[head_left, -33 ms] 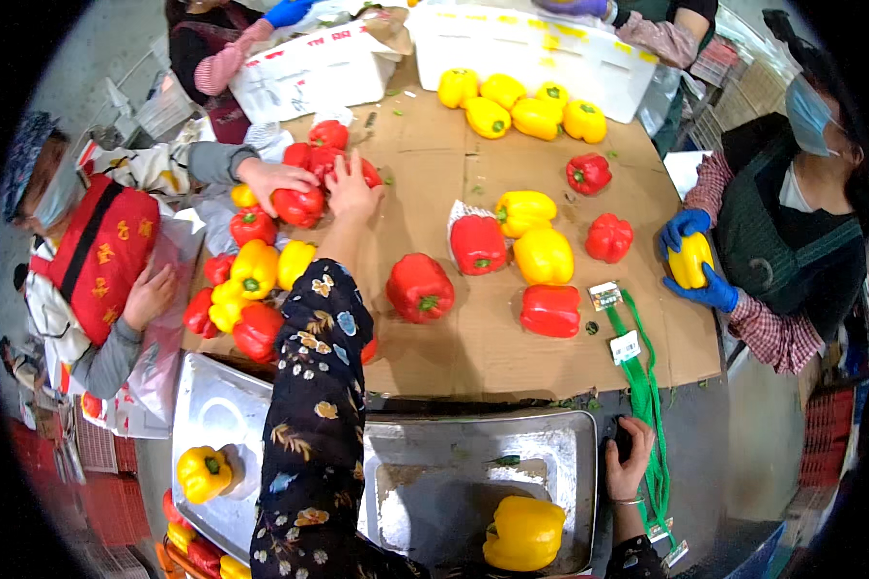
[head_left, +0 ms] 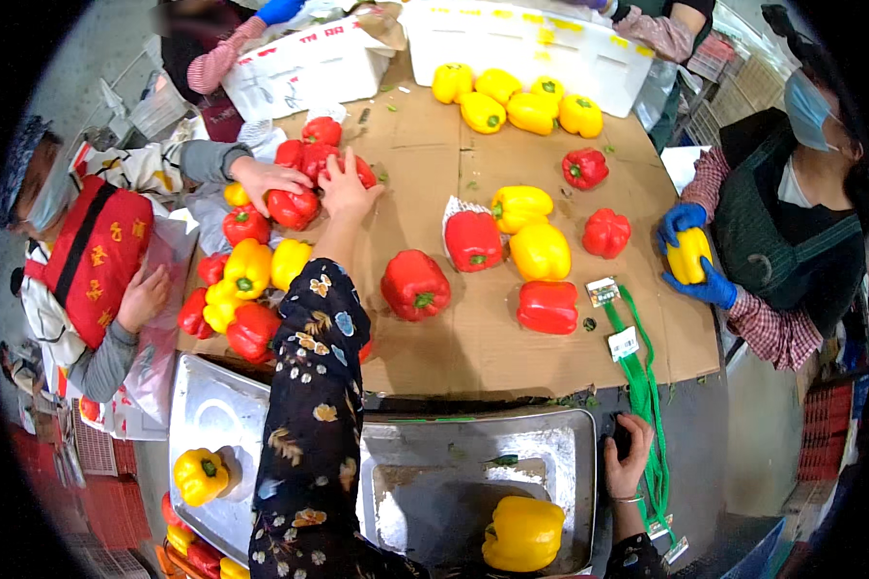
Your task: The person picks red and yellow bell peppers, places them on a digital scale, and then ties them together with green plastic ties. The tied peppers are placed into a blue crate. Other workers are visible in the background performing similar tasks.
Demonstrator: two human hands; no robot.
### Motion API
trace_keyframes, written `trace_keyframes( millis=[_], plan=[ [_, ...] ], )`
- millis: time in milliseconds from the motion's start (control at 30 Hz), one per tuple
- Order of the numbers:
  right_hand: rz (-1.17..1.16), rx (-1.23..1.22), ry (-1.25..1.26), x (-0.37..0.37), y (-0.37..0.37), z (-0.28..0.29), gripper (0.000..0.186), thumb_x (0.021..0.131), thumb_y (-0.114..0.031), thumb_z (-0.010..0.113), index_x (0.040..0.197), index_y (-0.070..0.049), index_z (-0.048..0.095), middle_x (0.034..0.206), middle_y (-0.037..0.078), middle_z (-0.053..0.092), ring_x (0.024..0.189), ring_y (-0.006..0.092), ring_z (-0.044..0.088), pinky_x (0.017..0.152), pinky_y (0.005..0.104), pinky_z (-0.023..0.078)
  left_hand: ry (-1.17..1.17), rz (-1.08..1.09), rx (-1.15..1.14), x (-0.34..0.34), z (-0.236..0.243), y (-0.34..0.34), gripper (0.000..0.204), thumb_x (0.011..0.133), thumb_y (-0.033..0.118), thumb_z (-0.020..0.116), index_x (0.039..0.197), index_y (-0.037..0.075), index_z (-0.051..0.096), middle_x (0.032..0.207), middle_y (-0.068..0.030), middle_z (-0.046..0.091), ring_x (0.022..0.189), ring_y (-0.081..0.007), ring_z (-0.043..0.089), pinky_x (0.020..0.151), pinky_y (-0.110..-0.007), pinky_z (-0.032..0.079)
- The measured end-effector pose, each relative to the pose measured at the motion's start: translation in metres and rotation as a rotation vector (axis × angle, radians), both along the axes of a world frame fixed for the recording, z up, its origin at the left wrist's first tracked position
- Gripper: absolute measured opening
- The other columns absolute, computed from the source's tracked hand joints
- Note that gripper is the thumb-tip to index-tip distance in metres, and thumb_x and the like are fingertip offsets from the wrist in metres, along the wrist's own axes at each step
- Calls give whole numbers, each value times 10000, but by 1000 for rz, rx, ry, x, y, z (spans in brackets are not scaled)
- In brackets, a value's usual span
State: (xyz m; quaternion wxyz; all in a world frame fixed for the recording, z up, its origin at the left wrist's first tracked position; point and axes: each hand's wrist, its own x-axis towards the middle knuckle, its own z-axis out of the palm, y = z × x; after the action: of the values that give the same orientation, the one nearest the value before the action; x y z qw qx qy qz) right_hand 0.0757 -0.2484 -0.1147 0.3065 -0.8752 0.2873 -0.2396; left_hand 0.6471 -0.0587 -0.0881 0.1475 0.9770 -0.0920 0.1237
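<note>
My left arm in a dark flowered sleeve stretches far over the table. My left hand (head_left: 350, 190), fingers spread, lies over red bell peppers at the far left, touching a red bell pepper (head_left: 365, 174). Right beside it, a co-worker's bare hand (head_left: 268, 183) rests on another red bell pepper (head_left: 293, 208). Down at the lower right, my right hand (head_left: 629, 454) is loosely curled with its thumb apart, and nothing shows in it. It lies between a metal tray (head_left: 586, 482) and green mesh bags (head_left: 650, 425). A large yellow bell pepper (head_left: 524, 534) sits in that tray.
Red and yellow peppers (head_left: 248, 268) crowd the table's left side; others dot the cardboard (head_left: 434, 357). A second metal tray (head_left: 198, 386) holds a yellow pepper (head_left: 201, 477). White foam boxes (head_left: 531, 48) stand at the back. A co-worker's blue gloves (head_left: 705, 287) hold a yellow pepper.
</note>
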Motion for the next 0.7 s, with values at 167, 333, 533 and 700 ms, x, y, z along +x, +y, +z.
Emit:
trace_keyframes(
  millis=[167, 333, 533, 700],
  plan=[
    [0, -42, 6, -1, 2, 3, 347, 701, -45, 626, 1045, -43, 579, 1104, 142, 543, 1043, 326, 484, 936, 410, 369, 9, 196, -190, -13, 13, -12, 881, 617, 392, 796, 1355, 257, 335, 1372, -168, 265, 1189, -449, 382, 943, -512, 427],
    [12, -48, -14, 0, 1, 5, 352, 682, -52, 616, 1033, -62, 589, 1099, 132, 552, 1034, 331, 488, 939, 420, 364, 128, 170, -916, -4, -3, 7, 832, 607, 358, 792, 1305, 194, 370, 1318, -180, 342, 1136, -403, 455, 917, -472, 438],
    [56, -101, -95, -7, -1, -9, 345, 687, -122, 620, 1029, -96, 586, 1126, 125, 549, 1076, 332, 479, 960, 433, 346, 1099, -510, -1779, -148, 135, 16, 522, 808, 404, 532, 1260, 149, 482, 1314, -90, 499, 1210, -269, 474, 964, -540, 385],
    [153, 104, -325, -24, -17, 8, 323, 742, -38, 602, 1064, -27, 578, 1118, 143, 583, 1088, 312, 530, 981, 388, 387, 1478, -610, -2091, -319, 179, -1, 711, 792, 569, 569, 1337, 147, 394, 1374, -141, 413, 1260, -325, 409, 968, -555, 382]
  ],
)
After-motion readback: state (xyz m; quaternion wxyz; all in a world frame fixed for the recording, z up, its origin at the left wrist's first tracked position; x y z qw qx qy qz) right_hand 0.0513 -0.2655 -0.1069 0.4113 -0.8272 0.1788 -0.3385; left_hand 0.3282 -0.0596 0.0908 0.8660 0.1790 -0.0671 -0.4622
